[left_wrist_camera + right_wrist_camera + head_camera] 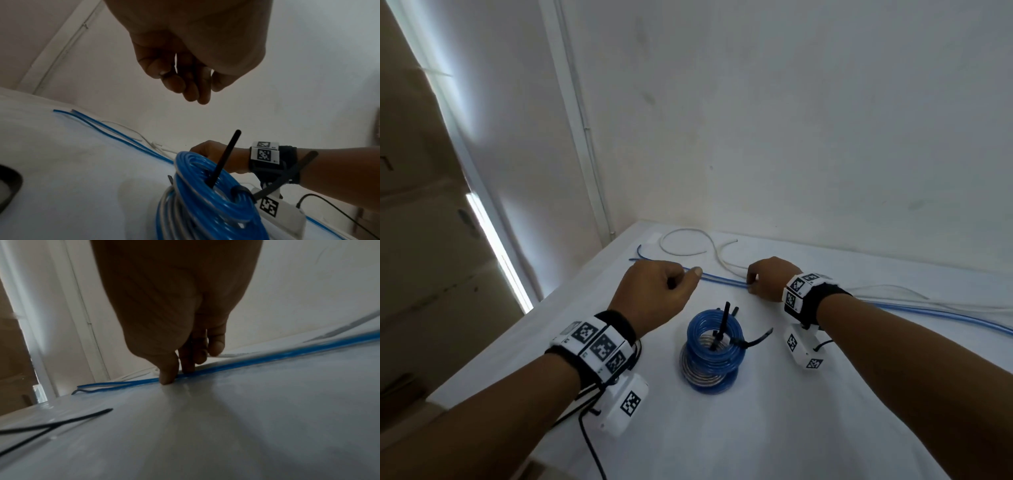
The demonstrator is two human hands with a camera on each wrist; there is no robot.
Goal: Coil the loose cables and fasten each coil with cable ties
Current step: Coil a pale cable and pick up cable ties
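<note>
So the landmark here is the finished coil (710,353), a stack of blue and clear loops standing on the white table (808,428) between the two forearms, already cinched with black cable ties (753,339) whose tails poke up and out to the side. A couple of spare ties (51,426) lie flat on the table next to it, seen from the right wrist camera.

Behind the coil, toward the wall, a loose blue cable (722,278) runs straight across the table, both ends lying side by side off to the coil's far left. The right hand (767,277) is down on it just behind and right of the coil, thumb and fingertips (167,374) pinching the blue line against the tabletop.

The left hand (657,294) hangs above the table behind and left of the coil, fingers (185,81) loosely curled. From the wrist camera it looks like nothing's in it, and the blue cable passes underneath without contact.

Further back from the coil, near the wall, a white cable (688,240) lies in loose curves, not coiled at all yet.
</note>
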